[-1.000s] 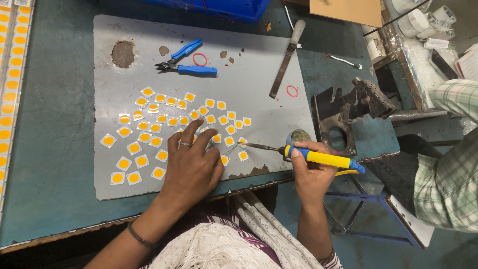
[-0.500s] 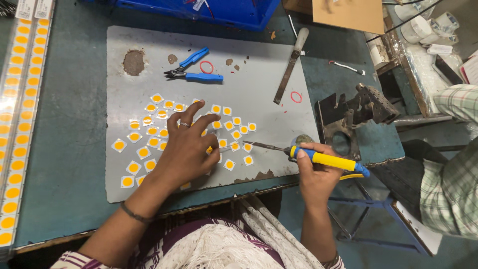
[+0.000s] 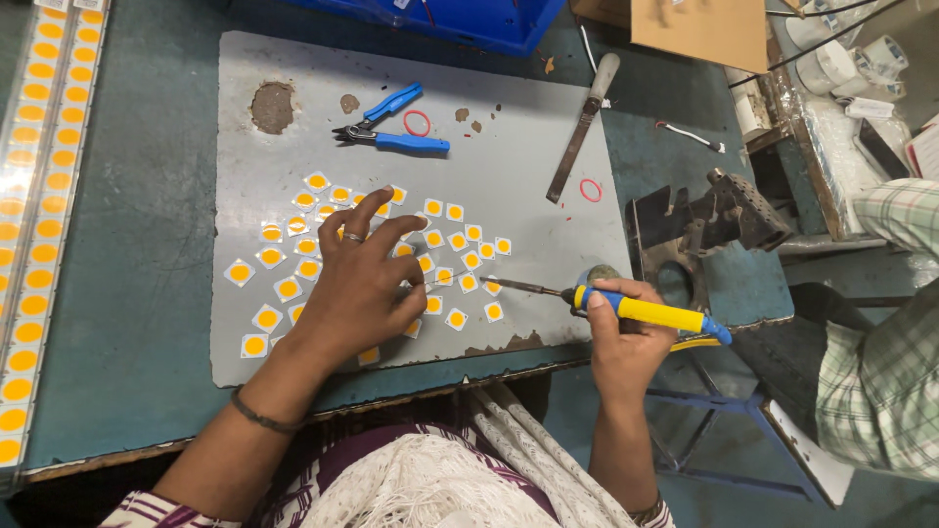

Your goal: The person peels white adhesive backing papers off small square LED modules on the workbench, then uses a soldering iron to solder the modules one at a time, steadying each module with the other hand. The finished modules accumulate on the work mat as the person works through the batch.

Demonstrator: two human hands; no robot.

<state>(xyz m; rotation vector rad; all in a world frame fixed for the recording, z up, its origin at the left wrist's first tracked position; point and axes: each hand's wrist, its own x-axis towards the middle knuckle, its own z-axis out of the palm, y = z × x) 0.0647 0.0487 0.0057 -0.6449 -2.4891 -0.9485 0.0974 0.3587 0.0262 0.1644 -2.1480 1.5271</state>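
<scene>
Head view: left hand (image 3: 360, 284) rests spread flat on scattered yellow chips (image 3: 460, 256), right hand (image 3: 626, 337) grips a soldering iron (image 3: 626, 308) whose tip hovers near them, none visibly joined.

square chips (image 3: 460, 259) on mat (image 3: 509, 176), pliers (image 3: 391, 127) behind them, soldering iron (image 3: 626, 308) right

A worn teal workbench (image 3: 137, 323) carries a scuffed grey mat (image 3: 509, 176). A blue plastic crate (image 3: 460, 20) sits along the far edge, a dark metal fixture (image 3: 714, 220) at the right, above a blue-framed stool (image 3: 734, 430).
</scene>
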